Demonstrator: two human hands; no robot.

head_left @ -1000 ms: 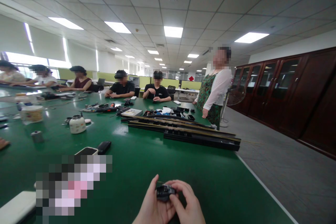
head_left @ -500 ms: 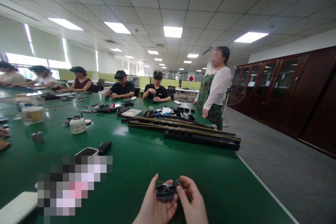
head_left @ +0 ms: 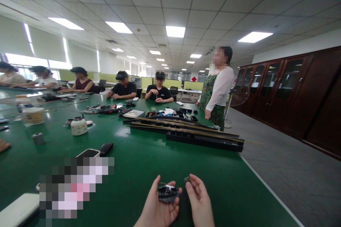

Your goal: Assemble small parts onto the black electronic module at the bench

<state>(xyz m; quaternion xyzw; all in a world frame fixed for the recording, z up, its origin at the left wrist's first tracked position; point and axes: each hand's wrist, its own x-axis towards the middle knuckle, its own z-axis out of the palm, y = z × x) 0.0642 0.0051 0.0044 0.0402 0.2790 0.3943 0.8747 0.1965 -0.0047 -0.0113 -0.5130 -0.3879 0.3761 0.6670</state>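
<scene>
Cradled in my left hand (head_left: 160, 205) is a small black plastic housing (head_left: 168, 193) with a shiny inside and a thin wire at its upper edge. The fingers of that hand curl round its underside. Just to the right, my right hand (head_left: 198, 198) pinches a small grey part (head_left: 187, 179) between thumb and index finger; its exact kind is too small to make out. A gap separates the two hands, and both are held above the green table (head_left: 128, 184) near its front edge.
Long black rails with thin brass-coloured rods (head_left: 186, 133) lie across the table ahead. To the left are a white jar (head_left: 79, 126), a metal cylinder (head_left: 38, 138), a plastic tub (head_left: 32, 116) and a white box (head_left: 20, 209). Several people sit beyond; one person (head_left: 218, 85) stands at the right.
My right hand has drawn away to the right from the black housing, with the small grey part between its fingers. My left hand has stayed almost still.
</scene>
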